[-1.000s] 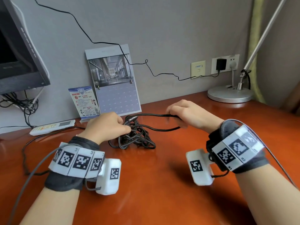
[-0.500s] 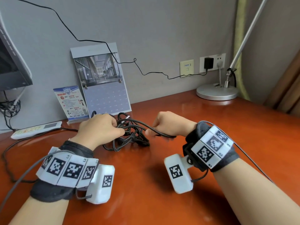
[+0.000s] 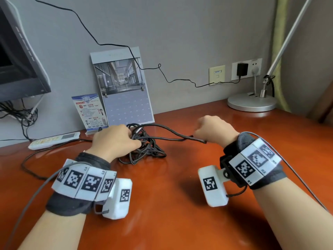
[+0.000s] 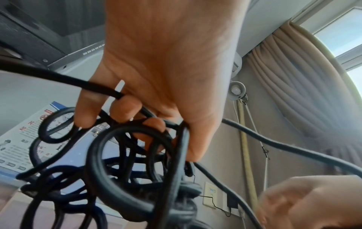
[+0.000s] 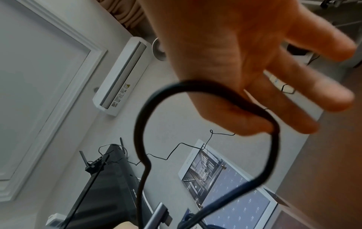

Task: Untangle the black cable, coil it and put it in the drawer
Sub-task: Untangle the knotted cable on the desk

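Black cable [image 3: 144, 147] sits knotted mid-desk [image 3: 171, 204]; left hand [image 3: 115, 139] curls its fingers into the tangle to pin it, while right hand [image 3: 214, 129] hooks one loop, drawing slack sideways. Calendar [image 3: 124, 87] behind.

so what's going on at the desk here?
A person is untangling a black cable on the wooden desk. The left hand grips the knotted bundle, while the right hand has a loop hooked over one finger, drawn out to the side. Most of it remains tangled; no drawer is in view.
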The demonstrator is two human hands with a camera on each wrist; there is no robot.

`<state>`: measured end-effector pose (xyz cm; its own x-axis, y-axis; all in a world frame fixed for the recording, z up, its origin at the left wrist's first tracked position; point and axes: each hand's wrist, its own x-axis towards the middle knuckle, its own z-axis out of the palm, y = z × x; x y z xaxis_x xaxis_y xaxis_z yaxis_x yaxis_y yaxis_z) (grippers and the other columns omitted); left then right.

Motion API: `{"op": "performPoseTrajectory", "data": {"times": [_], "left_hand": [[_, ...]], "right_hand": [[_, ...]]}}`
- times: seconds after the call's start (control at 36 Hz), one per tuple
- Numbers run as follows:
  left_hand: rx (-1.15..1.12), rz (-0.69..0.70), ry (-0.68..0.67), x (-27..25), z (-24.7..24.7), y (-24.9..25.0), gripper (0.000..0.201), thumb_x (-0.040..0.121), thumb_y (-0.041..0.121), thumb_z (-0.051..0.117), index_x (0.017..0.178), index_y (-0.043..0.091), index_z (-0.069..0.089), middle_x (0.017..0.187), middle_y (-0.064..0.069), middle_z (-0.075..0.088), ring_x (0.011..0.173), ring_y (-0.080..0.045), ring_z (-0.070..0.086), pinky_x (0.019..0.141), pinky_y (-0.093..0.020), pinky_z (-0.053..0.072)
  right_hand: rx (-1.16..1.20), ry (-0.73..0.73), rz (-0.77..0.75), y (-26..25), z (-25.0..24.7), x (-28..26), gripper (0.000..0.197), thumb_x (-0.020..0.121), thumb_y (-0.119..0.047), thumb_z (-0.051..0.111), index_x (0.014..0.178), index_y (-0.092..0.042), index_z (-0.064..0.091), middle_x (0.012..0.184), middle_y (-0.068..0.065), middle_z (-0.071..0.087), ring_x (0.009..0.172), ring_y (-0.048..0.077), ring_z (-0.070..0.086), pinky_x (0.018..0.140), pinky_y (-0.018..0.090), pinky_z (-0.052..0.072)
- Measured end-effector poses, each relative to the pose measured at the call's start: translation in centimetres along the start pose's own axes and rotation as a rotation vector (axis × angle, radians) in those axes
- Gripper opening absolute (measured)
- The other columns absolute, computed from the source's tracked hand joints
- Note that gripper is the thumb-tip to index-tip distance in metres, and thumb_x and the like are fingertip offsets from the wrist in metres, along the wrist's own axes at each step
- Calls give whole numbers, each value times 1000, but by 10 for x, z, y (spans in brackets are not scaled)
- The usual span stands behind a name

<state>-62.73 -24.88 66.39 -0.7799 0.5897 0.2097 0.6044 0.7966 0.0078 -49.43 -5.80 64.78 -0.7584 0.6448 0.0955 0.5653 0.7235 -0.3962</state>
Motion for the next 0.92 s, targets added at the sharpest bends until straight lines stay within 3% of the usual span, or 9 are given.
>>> {"op": "performPoseTrajectory", "data": {"times": [0.06, 0.11, 0.28, 0.36, 0.42, 0.47, 0.56, 0.75, 0.92], "left_hand": [[38, 20, 19, -2, -1, 4, 32, 83, 48, 56, 72, 18, 62, 62, 5, 57, 61, -12, 53, 55, -25, 31], [71, 35, 34, -4, -2, 8, 32, 84, 47, 55, 71, 18, 60, 63, 5, 57, 61, -11, 51, 56, -26, 30], [71, 44, 15, -5, -1, 13, 31, 85, 46, 55, 70, 20, 57, 62, 5, 55, 60, -10, 48, 63, -28, 32], [72, 38, 11, -5, 0, 11, 31, 84, 47, 55, 72, 19, 60, 63, 5, 56, 61, -10, 48, 63, -28, 32], [55, 32, 2, -4, 0, 10, 32, 83, 48, 56, 75, 18, 64, 63, 5, 57, 61, -10, 50, 57, -26, 30], [23, 23, -8, -4, 0, 10, 34, 81, 49, 57, 80, 17, 67, 62, 5, 57, 61, -12, 52, 54, -24, 28], [-16, 9, -8, -3, 0, 8, 35, 80, 50, 58, 82, 17, 69, 66, 4, 60, 65, -12, 54, 55, -24, 29], [-112, -80, -88, 2, -3, -14, 31, 78, 49, 60, 66, 21, 59, 71, 3, 60, 78, -23, 58, 71, -29, 43], [-107, -97, -111, 4, -1, -28, 41, 63, 56, 53, 67, 16, 61, 73, 0, 62, 76, -23, 59, 80, -35, 50]], "right_hand": [[-15, -97, -165, 1, 5, 2, 49, 82, -8, 49, 130, -17, 50, 127, 8, 56, 112, 26, 55, 93, 38, 47], [45, -159, -336, -1, 8, 0, 57, 84, -3, 52, 138, -17, 43, 138, 5, 49, 119, 25, 52, 99, 39, 45], [147, -263, -573, -16, 18, -10, 34, 93, -25, 57, 127, -22, 55, 117, -7, 63, 101, 5, 54, 88, 19, 38], [177, -181, -618, -20, 25, -9, 14, 94, -27, 56, 99, -21, 66, 76, -13, 62, 66, -5, 53, 69, 18, 43], [175, -68, -594, -22, 26, -7, 27, 95, -24, 52, 81, -7, 66, 61, 1, 56, 56, 8, 47, 66, 30, 45], [134, 17, -538, -23, 23, -7, 31, 96, -22, 49, 82, 2, 63, 67, 14, 58, 61, 20, 47, 65, 35, 45], [70, 132, -499, -23, 21, -7, 26, 94, -24, 48, 72, -16, 56, 68, 3, 55, 69, 26, 51, 63, 30, 40], [80, 516, -120, 2, 3, 8, 24, 89, -18, 45, 92, -5, 65, 96, 23, 64, 90, 41, 58, 69, 33, 37], [169, 486, 127, 33, -1, 19, 25, 90, -20, 47, 89, -2, 65, 100, 23, 65, 91, 40, 59, 72, 32, 38]]}}
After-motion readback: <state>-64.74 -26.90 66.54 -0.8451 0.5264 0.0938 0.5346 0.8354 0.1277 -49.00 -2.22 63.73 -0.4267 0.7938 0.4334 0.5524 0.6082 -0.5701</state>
